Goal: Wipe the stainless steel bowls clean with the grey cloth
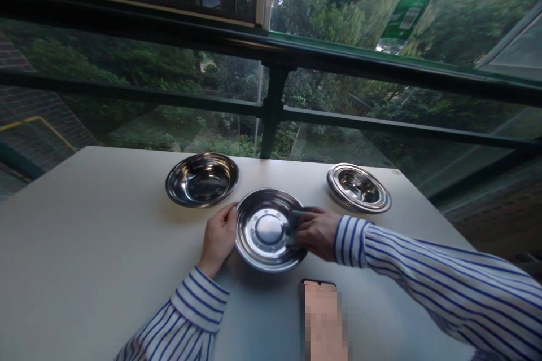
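A shiny steel bowl (pixel 269 228) is held tilted above the white table, its inside facing me. My left hand (pixel 219 237) grips its left rim, the thumb over the edge and the fingers hidden beneath. At the bowl's right inner wall, my right hand (pixel 317 232) presses a dark grey-green cloth (pixel 293 225), closed around it. Most of that cloth lies under the fingers. Behind and to the left rests another steel bowl (pixel 202 180). To the right, a small stack of steel bowls (pixel 359 187) sits near the table's far edge.
The white table (pixel 105 248) ends at a dark green railing (pixel 273 107) with glass and trees beyond. A phone (pixel 324 321) with a blurred screen lies just in front of the held bowl. A plastic bottle with a green label (pixel 409 14) stands on the railing.
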Motion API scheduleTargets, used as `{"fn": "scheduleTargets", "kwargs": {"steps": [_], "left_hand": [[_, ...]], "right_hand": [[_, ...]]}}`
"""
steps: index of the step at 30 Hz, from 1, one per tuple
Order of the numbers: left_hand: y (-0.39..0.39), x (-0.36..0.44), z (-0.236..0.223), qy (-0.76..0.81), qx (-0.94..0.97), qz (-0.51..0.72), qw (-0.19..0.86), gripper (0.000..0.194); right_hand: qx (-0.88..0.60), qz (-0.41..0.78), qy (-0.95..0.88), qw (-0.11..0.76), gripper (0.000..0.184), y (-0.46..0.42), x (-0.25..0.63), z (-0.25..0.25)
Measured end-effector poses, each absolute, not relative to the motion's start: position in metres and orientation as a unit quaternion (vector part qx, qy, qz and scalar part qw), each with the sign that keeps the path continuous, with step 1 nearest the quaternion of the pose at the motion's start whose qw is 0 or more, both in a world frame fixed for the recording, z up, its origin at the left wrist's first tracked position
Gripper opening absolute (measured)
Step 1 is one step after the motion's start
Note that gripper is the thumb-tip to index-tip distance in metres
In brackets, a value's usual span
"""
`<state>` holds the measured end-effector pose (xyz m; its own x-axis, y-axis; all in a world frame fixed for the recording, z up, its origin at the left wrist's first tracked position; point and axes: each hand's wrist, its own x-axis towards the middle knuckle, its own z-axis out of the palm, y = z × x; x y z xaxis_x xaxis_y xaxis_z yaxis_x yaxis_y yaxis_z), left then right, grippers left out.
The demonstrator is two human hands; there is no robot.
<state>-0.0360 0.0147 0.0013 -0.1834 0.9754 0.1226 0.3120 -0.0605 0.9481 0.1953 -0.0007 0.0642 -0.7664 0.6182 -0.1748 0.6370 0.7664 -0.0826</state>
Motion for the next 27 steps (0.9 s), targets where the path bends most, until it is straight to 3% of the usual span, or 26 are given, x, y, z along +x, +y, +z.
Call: {"fn": "scheduleTargets", "kwargs": {"steps": [4, 15, 22, 27], "left_hand": [[0.017, -0.036, 0.002, 0.577, 0.547, 0.488, 0.36, 0.033], [0.018, -0.038, 0.004, 0.566, 0.555, 0.479, 0.377, 0.035], [0.017, -0.035, 0.004, 0.581, 0.536, 0.486, 0.372, 0.034], [0.016, -0.032, 0.002, 0.593, 0.521, 0.495, 0.363, 0.033]], "right_hand": [[0.317, 0.02, 0.946, 0.062, 0.013, 0.039, 0.21, 0.065], [0.198, 0.045, 0.977, 0.064, 0.031, 0.071, 0.128, 0.045], [0.304, 0.015, 0.947, 0.106, 0.016, 0.063, 0.165, 0.048], [0.329, -0.073, 0.934, 0.116, 0.005, 0.02, 0.18, 0.044]]}}
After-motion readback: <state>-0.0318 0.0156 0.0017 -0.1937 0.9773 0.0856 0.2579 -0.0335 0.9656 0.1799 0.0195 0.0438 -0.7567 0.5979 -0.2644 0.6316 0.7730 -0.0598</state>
